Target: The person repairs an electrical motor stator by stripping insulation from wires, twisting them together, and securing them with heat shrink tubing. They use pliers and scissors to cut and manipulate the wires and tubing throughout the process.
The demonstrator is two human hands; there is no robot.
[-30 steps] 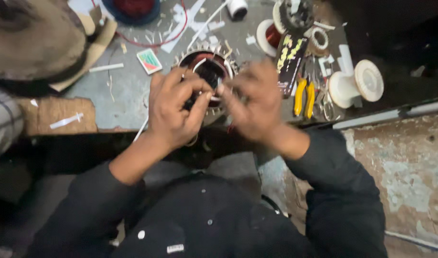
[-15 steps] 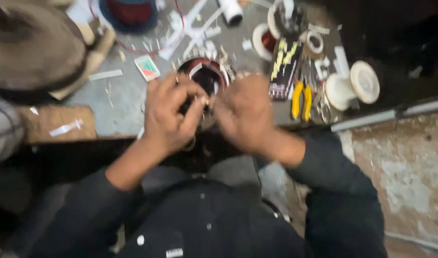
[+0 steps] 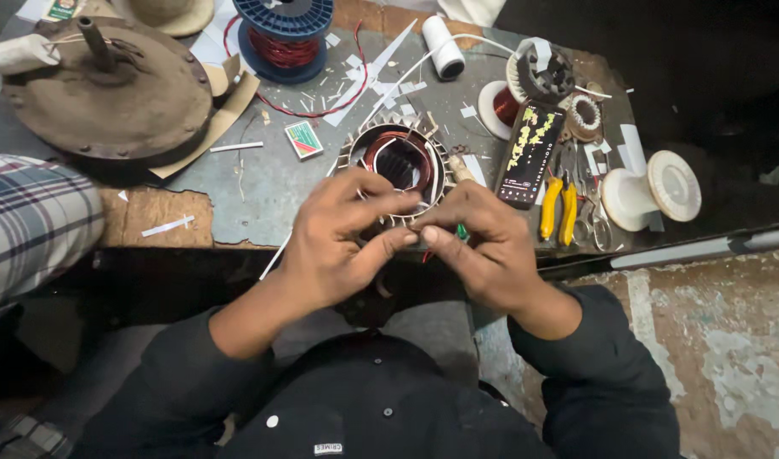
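My fingers [image 3: 381,246] of both hands meet pinched together over the near rim of the motor stator [image 3: 398,170] on the desk [image 3: 262,183], left hand [image 3: 338,242] and right hand [image 3: 478,246] steadying something too small to identify, so the copper winding stays within reach.

stator [image 3: 399,161] centre, behind hands | pliers [image 3: 558,206] right | spool [image 3: 285,34] behind

Left hand [image 3: 338,234] and right hand [image 3: 478,242] meet at centre, thumbs and fingers [image 3: 381,208] pinched tip to tip, wrists bent inward, both forearms in dark sleeves.
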